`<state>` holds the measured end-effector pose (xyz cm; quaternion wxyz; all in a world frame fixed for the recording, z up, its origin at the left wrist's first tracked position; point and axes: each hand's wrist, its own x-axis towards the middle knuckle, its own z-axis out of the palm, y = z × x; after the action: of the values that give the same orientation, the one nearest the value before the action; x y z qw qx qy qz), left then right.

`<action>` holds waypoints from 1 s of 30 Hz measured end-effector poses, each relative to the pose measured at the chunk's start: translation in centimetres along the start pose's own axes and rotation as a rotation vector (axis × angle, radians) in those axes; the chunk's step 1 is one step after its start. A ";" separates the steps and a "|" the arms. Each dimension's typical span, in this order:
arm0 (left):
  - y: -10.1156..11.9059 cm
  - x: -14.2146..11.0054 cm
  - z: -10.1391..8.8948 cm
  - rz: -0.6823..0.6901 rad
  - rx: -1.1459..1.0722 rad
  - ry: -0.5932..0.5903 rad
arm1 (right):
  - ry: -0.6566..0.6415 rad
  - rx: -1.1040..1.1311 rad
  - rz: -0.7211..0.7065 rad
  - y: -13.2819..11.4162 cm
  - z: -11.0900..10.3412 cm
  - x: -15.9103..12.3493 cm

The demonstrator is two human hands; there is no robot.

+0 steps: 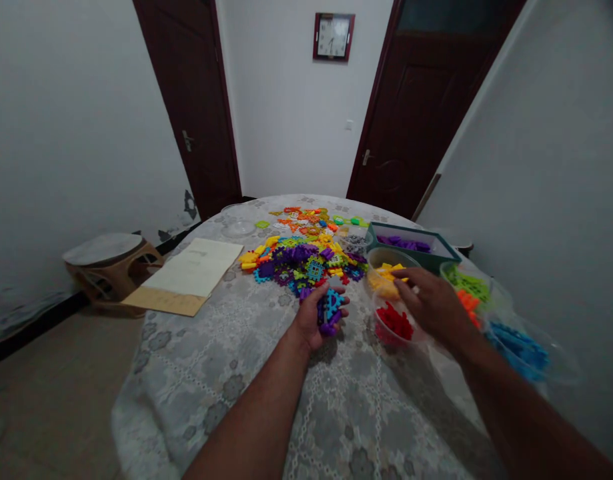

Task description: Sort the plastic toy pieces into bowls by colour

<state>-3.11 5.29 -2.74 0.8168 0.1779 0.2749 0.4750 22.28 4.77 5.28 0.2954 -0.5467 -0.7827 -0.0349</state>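
Note:
My left hand (311,323), palm up with fingers curled, holds several plastic building pieces, among them a light blue gear-edged piece (333,303) and a purple piece (328,329). A pile of mixed gear-shaped pieces (306,257) lies just beyond it. My right hand (429,300) is over the rim of a clear bowl of yellow pieces (387,277). Its fingertips are slightly apart near those pieces, and I see nothing between them. Below that hand stands a clear bowl of red pieces (395,323).
At right are a box of purple pieces (403,244), green pieces (469,283), orange pieces (468,305) and a tub of blue pieces (519,350). A small bowl of grey pieces (356,240) stands behind. Paper sheets (196,270) lie left; a stool (109,267) stands beyond the table.

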 end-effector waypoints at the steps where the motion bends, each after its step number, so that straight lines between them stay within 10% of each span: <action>1: 0.0 0.0 0.0 -0.002 0.007 -0.011 | -0.039 0.053 -0.025 -2.0 0.7 -0.3; 6: -0.3 0.1 0.2 -0.007 0.039 0.046 | -0.141 0.105 -0.055 -8.3 4.4 -1.1; 15: -0.3 0.4 0.6 0.043 0.088 0.080 | -0.057 0.503 0.182 -9.0 5.8 -0.9; 20: 0.5 0.1 0.8 0.011 0.117 0.035 | 0.153 0.563 0.296 -5.9 1.8 -2.0; 30: 0.2 0.1 0.7 0.002 0.056 0.039 | 0.435 -0.309 0.445 7.2 -7.7 -10.2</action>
<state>-2.80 5.48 -2.11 0.8055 0.1915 0.3038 0.4714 34.14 -3.75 4.56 0.3695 -0.7220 -0.5484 -0.2034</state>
